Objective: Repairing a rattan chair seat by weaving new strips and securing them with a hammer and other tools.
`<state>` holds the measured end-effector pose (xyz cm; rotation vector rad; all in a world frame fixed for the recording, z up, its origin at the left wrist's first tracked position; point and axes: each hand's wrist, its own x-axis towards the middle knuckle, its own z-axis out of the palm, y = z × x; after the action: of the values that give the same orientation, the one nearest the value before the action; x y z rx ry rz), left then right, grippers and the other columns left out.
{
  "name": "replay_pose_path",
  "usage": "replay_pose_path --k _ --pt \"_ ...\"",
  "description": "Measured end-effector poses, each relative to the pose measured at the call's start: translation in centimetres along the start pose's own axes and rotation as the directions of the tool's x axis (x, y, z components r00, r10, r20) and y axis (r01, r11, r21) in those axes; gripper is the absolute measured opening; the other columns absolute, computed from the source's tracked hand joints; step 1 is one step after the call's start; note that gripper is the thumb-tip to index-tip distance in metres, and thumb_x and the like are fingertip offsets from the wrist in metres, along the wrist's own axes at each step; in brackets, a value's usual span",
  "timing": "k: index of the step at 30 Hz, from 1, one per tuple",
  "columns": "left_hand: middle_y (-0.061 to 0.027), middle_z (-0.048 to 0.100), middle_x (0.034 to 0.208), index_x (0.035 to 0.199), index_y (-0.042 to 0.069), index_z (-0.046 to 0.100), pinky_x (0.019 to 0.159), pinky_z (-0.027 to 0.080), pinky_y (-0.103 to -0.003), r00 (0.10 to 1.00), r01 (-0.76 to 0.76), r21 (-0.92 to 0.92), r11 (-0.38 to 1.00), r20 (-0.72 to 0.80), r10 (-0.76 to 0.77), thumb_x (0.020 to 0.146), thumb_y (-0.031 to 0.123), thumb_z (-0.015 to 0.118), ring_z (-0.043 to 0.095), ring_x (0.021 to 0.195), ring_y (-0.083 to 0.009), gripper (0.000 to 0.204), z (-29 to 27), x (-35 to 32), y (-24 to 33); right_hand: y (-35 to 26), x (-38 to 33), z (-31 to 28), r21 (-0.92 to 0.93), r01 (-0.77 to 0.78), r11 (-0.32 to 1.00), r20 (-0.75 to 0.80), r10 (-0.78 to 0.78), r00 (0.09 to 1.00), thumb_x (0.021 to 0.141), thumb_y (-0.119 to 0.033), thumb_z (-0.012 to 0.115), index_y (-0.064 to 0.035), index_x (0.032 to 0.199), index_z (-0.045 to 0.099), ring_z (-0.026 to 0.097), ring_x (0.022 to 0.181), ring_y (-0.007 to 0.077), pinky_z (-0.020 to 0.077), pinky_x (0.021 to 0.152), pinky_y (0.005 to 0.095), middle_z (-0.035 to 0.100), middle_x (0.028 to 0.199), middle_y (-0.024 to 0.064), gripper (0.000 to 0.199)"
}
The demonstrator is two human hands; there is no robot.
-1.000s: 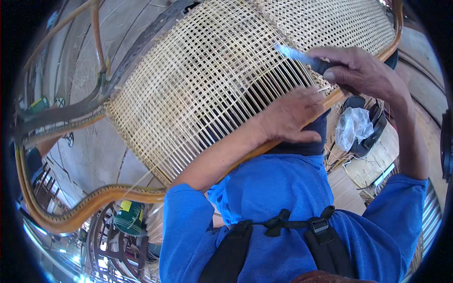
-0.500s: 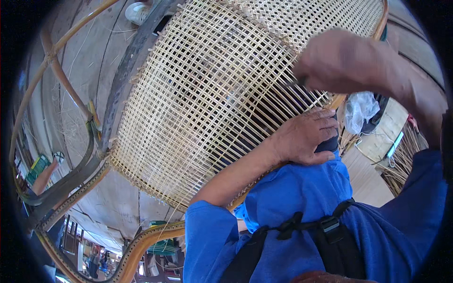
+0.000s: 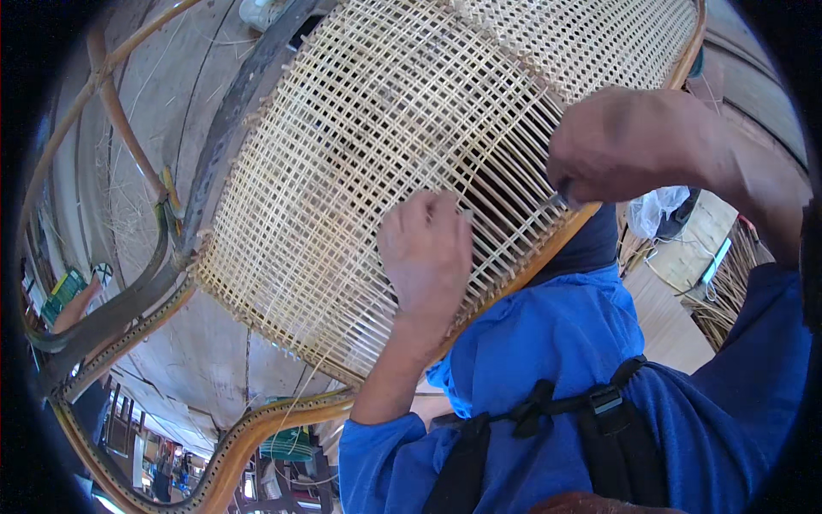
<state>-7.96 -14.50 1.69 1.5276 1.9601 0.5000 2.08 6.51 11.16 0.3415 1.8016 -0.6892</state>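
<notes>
Under the left hand (image 3: 425, 253) lies the handwoven cane panel (image 3: 360, 154), spreading forward and left from its fingertips. That hand is half open, its fingers bent down onto the weave; whether it pinches a cane strand, I cannot tell. Further right, the right hand (image 3: 629, 146) is blurred and curled closed around a slim tool; only a greyish tip (image 3: 555, 202) shows beneath it, just above the curved wooden rail (image 3: 561, 233). Between the hands, the bare cane strands (image 3: 516, 237) run to that rail with open gaps.

The likeliest trouble seems to be the tip slipping through a gap or skidding along the rail, splitting or nicking a strand; if it is sharp, a slip leftward could reach the left fingers. Pressing hard with the left hand might bow the unfilled strands and space them unevenly. Left of that hand, a loose thin strand (image 3: 301, 390) trailing past the panel's edge could catch and tug.
</notes>
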Motion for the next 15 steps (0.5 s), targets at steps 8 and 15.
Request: replay_pose_path --k 8,15 --pt "-0.0056 0.050 0.080 0.082 0.009 0.056 0.069 0.045 -0.034 0.980 0.020 0.173 0.985 -0.199 0.015 0.071 0.014 0.063 0.051 0.080 -0.0229 0.014 1.8 0.3 0.0 -1.3 1.1 1.0 -0.103 0.172 0.980 -0.114 -0.183 0.976 0.079 -0.024 0.055 0.0005 0.080 0.065 0.062 0.071 0.0351 0.0515 0.065 0.0425 0.063 0.075 0.0187 0.027" --pt "-0.0070 0.053 0.085 0.085 0.008 0.056 0.067 0.051 -0.033 0.991 0.111 0.268 0.957 -0.105 -0.085 0.076 0.012 0.062 0.054 0.083 -0.0247 0.011 1.8 0.0 0.9 -1.0 2.0 2.3 -0.108 0.247 0.963 -0.223 -0.266 0.938 0.080 -0.024 0.054 -0.0026 0.088 0.066 0.062 0.077 0.0342 0.0503 0.070 0.0423 0.063 0.077 0.0179 0.026"
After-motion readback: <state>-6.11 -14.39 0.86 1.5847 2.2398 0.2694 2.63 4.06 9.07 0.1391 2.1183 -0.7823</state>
